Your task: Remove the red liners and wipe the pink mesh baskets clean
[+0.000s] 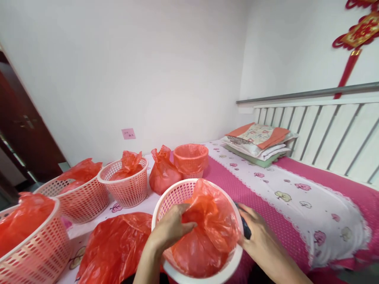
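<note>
In front of me a pink plastic basket (172, 193) with a pale rim tilts toward me. Inside it lies a translucent red plastic bag (204, 252), its crumpled upper part spread over the basket's right side. My left hand (173, 227) reaches over the left rim, fingers curled at the bag's gathered edge and thumb pointing inward. With my right hand (256, 230) I grip the right side of the basket at its rim. A dark patterned thing (245, 225), which I cannot identify, shows between that hand and the basket.
Several more pink baskets (127, 193) with red bags stand to the left. A tied red bag (164, 173) and a bag-lined basket (191, 157) are behind. A loose red bag (115, 246) lies on the bed (251, 205); folded bedding (259, 140) sits near the white headboard (322, 138).
</note>
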